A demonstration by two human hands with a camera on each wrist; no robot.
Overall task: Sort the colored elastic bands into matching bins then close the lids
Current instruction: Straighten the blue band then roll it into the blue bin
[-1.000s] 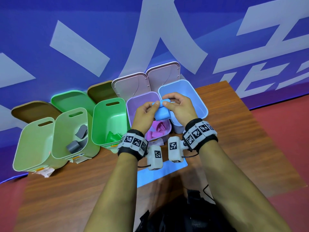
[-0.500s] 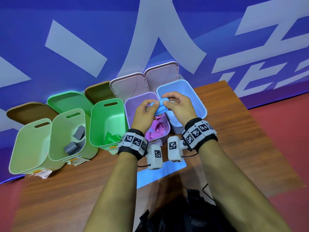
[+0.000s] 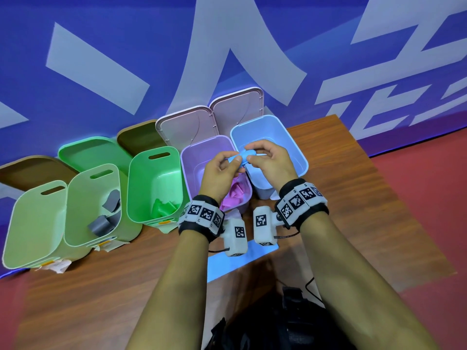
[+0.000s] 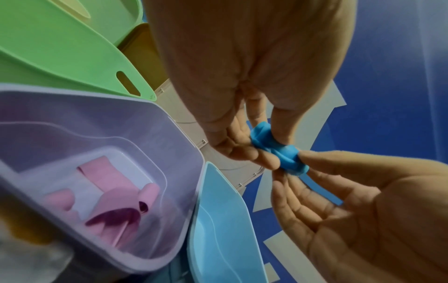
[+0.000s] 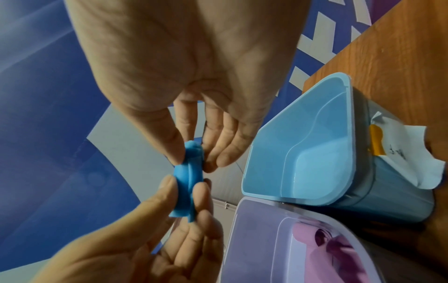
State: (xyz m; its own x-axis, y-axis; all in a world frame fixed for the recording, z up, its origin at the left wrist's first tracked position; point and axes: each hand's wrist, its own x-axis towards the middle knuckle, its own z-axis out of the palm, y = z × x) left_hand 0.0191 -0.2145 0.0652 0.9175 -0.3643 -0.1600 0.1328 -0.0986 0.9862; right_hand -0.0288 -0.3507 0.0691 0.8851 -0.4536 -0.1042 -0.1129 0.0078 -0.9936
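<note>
A folded blue elastic band (image 3: 243, 157) (image 4: 278, 151) (image 5: 188, 180) is held between both hands in the air, over the gap between the purple bin (image 3: 194, 157) and the light blue bin (image 3: 290, 142). My left hand (image 3: 219, 173) pinches its left end with thumb and fingers. My right hand (image 3: 270, 162) pinches its right end. The blue bin (image 5: 303, 153) shows nothing inside. Pink bands (image 3: 236, 195) (image 4: 116, 201) lie in the purple bin. Green bands (image 3: 163, 208) lie in the bright green bin (image 3: 141, 188), grey bands (image 3: 106, 215) in a pale green bin (image 3: 75, 203).
Another pale green bin (image 3: 22, 231) stands far left. All lids stand open behind the bins: brown (image 3: 30, 170), green (image 3: 96, 152), brown (image 3: 139, 135), two pink (image 3: 187, 125). Paper labels (image 5: 400, 153) hang from the bins' fronts. A light blue rectangle (image 3: 227, 263) marks the wooden table (image 3: 353, 198).
Both hands have lifted the blue band slightly up and to the right, toward the blue bin, and squeezed it into a tighter fold.
</note>
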